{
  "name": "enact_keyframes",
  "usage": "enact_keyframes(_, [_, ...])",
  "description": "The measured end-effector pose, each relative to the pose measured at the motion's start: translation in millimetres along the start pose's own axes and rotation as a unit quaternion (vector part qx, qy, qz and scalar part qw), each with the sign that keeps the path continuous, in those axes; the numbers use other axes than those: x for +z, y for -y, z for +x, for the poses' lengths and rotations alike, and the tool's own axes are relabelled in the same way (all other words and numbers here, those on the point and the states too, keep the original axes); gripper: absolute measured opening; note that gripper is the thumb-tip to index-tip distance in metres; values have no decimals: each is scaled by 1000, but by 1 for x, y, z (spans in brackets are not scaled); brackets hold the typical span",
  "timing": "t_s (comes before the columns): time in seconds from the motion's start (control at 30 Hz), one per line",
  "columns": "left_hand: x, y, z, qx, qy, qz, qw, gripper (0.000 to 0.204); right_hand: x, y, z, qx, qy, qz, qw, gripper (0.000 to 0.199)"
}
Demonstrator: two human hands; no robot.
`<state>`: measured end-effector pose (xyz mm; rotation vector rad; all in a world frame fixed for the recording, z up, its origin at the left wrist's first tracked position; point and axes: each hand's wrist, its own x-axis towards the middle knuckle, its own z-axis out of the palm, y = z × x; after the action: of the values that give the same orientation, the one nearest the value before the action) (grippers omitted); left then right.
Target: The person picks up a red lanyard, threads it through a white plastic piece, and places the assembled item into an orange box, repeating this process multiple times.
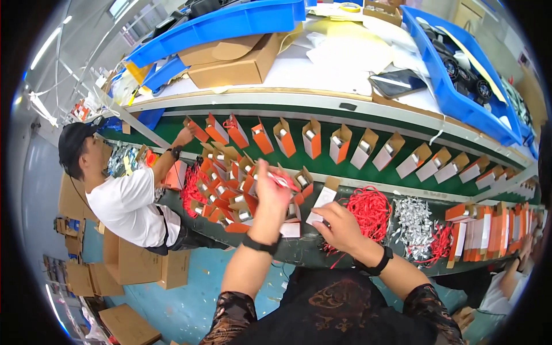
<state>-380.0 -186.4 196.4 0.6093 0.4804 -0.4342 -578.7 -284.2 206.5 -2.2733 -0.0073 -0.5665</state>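
Note:
My left hand (272, 192) is raised over the near edge of a cluster of open orange-and-white boxes (230, 184). A red cord (282, 180) with a whitish part shows at its fingers, which are closed and somewhat blurred. Further right, my right hand (340, 225) has its thumb and fingers closed at the lower end of a narrow white box (324, 199) with a raised brown flap. Just beyond that hand lies a heap of red cords (369, 214). Beside the heap is a pile of small silvery packets (413, 221).
A row of open boxes (311, 139) stands on a green conveyor belt (397, 155). Above runs a shelf with blue bins (218, 31) and a cardboard box (233, 66). A co-worker (123, 201) reaches toward the belt at left. More boxes (489, 233) stand at right, near another person's arm (512, 276).

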Motion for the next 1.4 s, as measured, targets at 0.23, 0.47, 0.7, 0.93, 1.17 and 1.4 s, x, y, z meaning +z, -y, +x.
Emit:
enact_keyframes(0.23, [56, -62, 155, 103, 96, -35, 989, 20, -14, -49, -54, 89, 48, -58, 993, 21])
enact_keyframes(0.47, [53, -91, 236, 103, 164, -107, 975, 19, -39, -70, -91, 298, -48, -80, 950, 18])
enact_keyframes(0.7, [70, -167, 238, 182, 79, 2, 980, 38, -24, -106, -84, 307, 53, -109, 944, 18])
enact_keyframes(0.93, [49, -160, 286, 199, 134, -43, 970, 48, -17, -126, -34, 289, 98, -104, 947, 18])
enact_keyframes(1.17, [36, -131, 315, 74, 119, -58, 988, 52, -17, -118, -22, 339, 103, -105, 929, 18])
enact_keyframes(1.4, [13, -120, 334, 60, 62, 103, 991, 51, -30, -110, -26, 318, 90, -142, 933, 20])
